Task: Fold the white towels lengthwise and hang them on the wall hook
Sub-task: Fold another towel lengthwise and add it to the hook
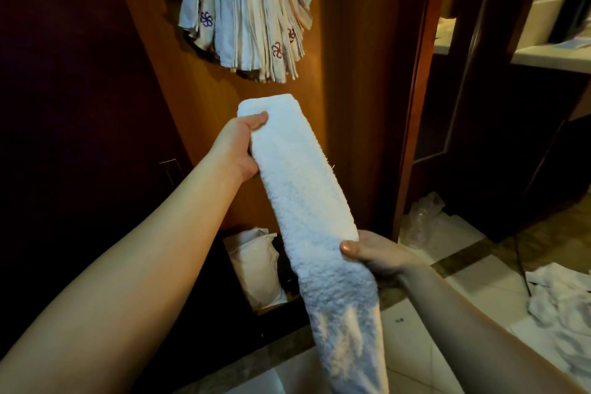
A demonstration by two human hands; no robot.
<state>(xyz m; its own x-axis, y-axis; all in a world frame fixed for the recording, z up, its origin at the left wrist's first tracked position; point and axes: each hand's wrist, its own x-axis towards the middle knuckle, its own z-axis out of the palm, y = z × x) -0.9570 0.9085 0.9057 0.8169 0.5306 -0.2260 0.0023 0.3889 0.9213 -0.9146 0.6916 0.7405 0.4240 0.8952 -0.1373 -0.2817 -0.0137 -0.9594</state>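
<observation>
Two bare hands hold one long white terry towel (307,201), folded into a narrow strip and slanting before the orange-brown wooden wall panel (351,89); its lower end hangs toward the pale tiled floor (463,281). Bundle of white hung towels with red and blue embroidered motifs (246,16) hangs at the panel's top edge, apart from and above the strip. White pillow-like bag (256,269) stands at the panel's foot. Crumpled white cloths (563,301) lie at the floor's right edge. Left hand (238,144) grips the strip's upper end, thumb on top. Right hand (374,253) pinches the strip's right edge lower down, thumb over the face.
</observation>
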